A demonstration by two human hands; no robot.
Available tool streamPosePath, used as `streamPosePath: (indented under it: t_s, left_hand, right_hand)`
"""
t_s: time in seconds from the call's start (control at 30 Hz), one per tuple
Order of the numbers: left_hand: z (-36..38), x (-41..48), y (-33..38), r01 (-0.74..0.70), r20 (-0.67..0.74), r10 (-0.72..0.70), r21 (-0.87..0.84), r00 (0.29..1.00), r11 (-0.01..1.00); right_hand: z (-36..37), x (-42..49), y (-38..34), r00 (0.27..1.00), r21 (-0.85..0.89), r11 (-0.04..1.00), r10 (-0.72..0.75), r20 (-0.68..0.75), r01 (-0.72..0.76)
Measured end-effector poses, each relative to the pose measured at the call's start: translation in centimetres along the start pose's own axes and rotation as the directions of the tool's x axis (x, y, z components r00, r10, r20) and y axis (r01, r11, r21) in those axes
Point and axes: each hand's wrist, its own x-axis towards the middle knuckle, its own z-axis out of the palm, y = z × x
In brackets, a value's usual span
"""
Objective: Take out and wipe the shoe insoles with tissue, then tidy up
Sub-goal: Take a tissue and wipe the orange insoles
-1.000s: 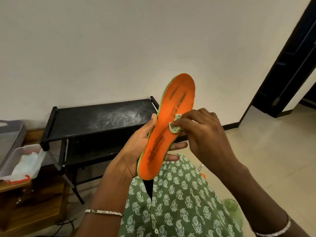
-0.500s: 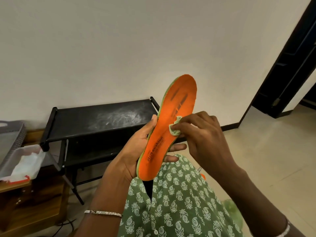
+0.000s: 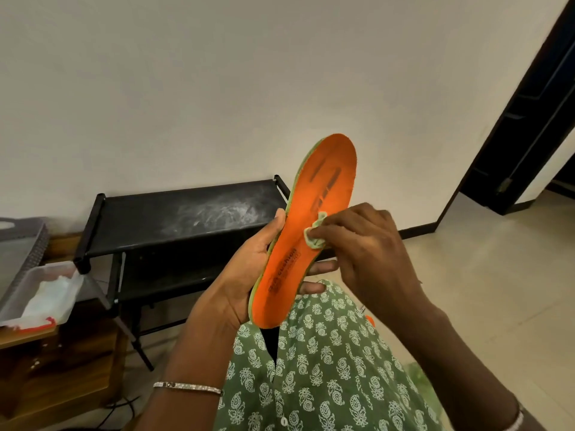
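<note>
An orange insole (image 3: 298,244) with a green edge and dark marks near its toe stands almost upright in front of me. My left hand (image 3: 245,275) grips its heel half from behind, thumb on the left edge and fingertips showing on the right. My right hand (image 3: 367,253) pinches a small crumpled pale-green tissue (image 3: 314,233) and presses it on the insole's middle. A bit of an orange shoe (image 3: 368,320) shows low behind my right forearm; most of it is hidden.
A black two-shelf rack (image 3: 174,219) with a dusty top stands against the wall behind the insole. At the left, a clear plastic tray (image 3: 18,293) holding white tissue sits on a wooden cabinet (image 3: 62,362). A dark door (image 3: 529,119) is open at the right.
My right hand with the tissue has shifted slightly along the middle of the insole. The insole has tilted a little, and my left hand keeps its grip.
</note>
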Motion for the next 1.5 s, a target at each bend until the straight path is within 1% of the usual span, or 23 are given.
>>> streamPosePath:
  t_s: [0.07,0.13,0.2,0.23,0.3,0.37,0.43,0.47,0.53,0.6,0.67,0.7,0.77,0.87,0.93,1.0,1.1,1.17,1.23,1.33,1.43,1.5]
  left_hand:
    - [-0.3,-0.1,0.0,0.004,0.016,-0.003,-0.039,1.000,0.999]
    - [-0.4,-0.3,0.1,0.036,0.042,-0.032,-0.088,0.999,0.996]
    - [-0.4,-0.3,0.1,0.042,0.046,-0.039,-0.075,0.998,0.996]
    - [-0.3,-0.3,0.1,0.030,0.031,-0.029,-0.044,0.999,0.999]
    - [-0.1,-0.2,0.1,0.012,0.005,-0.012,0.003,1.000,1.000]
    - [0.1,-0.2,0.1,0.010,-0.012,-0.010,0.011,1.000,1.000]
    - [0.0,-0.1,0.0,0.014,-0.027,-0.014,0.007,1.000,1.000]
    - [-0.1,-0.1,0.0,0.010,-0.031,-0.010,0.004,0.999,1.000]
    - [-0.1,-0.3,0.0,-0.005,-0.019,0.005,-0.012,1.000,1.000]
    - [0.1,-0.5,0.1,0.006,0.021,-0.005,-0.049,1.000,0.999]
    - [0.2,-0.6,0.1,0.025,0.048,-0.021,-0.082,0.999,0.996]
    - [0.1,-0.6,0.1,0.021,0.055,-0.017,-0.075,0.998,0.997]
    - [0.1,-0.5,0.0,0.001,0.053,0.000,-0.024,0.999,1.000]
    - [0.1,-0.3,0.0,0.002,0.025,-0.003,0.028,1.000,1.000]
    - [0.2,-0.4,0.0,0.005,0.016,-0.005,0.024,1.000,1.000]
    - [0.0,-0.5,0.1,0.001,0.012,-0.001,0.005,1.000,1.000]
    - [-0.1,-0.6,0.0,0.055,0.065,-0.051,-0.052,0.997,0.997]
    - [-0.1,-0.5,-0.2,0.076,0.084,-0.070,-0.064,0.994,0.995]
    - [0.0,-0.4,-0.3,0.039,0.064,-0.039,0.006,0.997,0.999]
    - [0.2,-0.6,-0.1,-0.004,0.042,0.002,0.056,0.999,0.998]
    - [0.3,-0.8,0.1,-0.006,0.052,0.004,0.050,0.999,0.999]
    - [0.3,-0.8,0.2,-0.016,0.040,0.014,0.059,0.999,0.998]
  right_hand:
    - [0.3,-0.8,-2.0,0.994,0.061,0.994,-0.098,0.036,0.096]
    - [0.5,-1.6,-3.1,0.978,0.079,0.979,-0.196,0.070,0.190]
    - [0.2,-1.5,-2.4,0.968,0.064,0.972,-0.232,0.098,0.226]
    - [0.0,-1.2,-1.6,0.971,0.050,0.976,-0.217,0.101,0.213]
    - [-0.3,-0.5,0.3,0.989,0.013,0.991,-0.130,0.072,0.130]
    - [-0.5,0.1,1.8,0.999,-0.032,0.999,-0.030,0.018,0.031]
    - [-0.3,0.1,1.9,1.000,-0.065,0.998,0.011,-0.002,-0.011]
    - [-0.2,-0.2,1.2,1.000,-0.069,0.998,-0.003,0.002,0.003]
    - [0.1,-0.8,-0.7,0.996,-0.033,0.996,-0.087,0.023,0.088]
    - [0.4,-1.7,-2.4,0.979,0.016,0.982,-0.191,0.066,0.190]
    - [0.5,-2.1,-2.6,0.963,0.019,0.968,-0.252,0.100,0.251]
    - [0.5,-1.9,-2.1,0.962,0.009,0.968,-0.249,0.110,0.249]
    - [0.2,-1.0,-0.5,0.977,-0.029,0.980,-0.191,0.100,0.195]
    - [-0.3,0.3,1.7,0.998,-0.081,0.995,-0.060,0.014,0.061]
    - [-0.1,0.4,1.8,1.000,-0.095,0.995,-0.020,-0.018,0.018]
    - [0.4,-0.1,0.3,0.998,-0.075,0.995,-0.066,-0.005,0.065]
    - [0.7,-1.6,-2.5,0.967,0.026,0.969,-0.247,0.064,0.246]
    - [0.6,-1.9,-2.7,0.942,0.026,0.947,-0.322,0.088,0.321]
    - [0.3,-1.1,-1.4,0.952,-0.018,0.955,-0.294,0.086,0.297]
    - [-0.2,0.6,1.5,0.989,-0.096,0.985,-0.143,0.023,0.144]
    - [-0.4,1.3,2.6,0.999,-0.118,0.993,-0.011,-0.035,0.007]
    - [-0.1,0.9,1.3,0.999,-0.088,0.996,-0.033,-0.038,0.029]
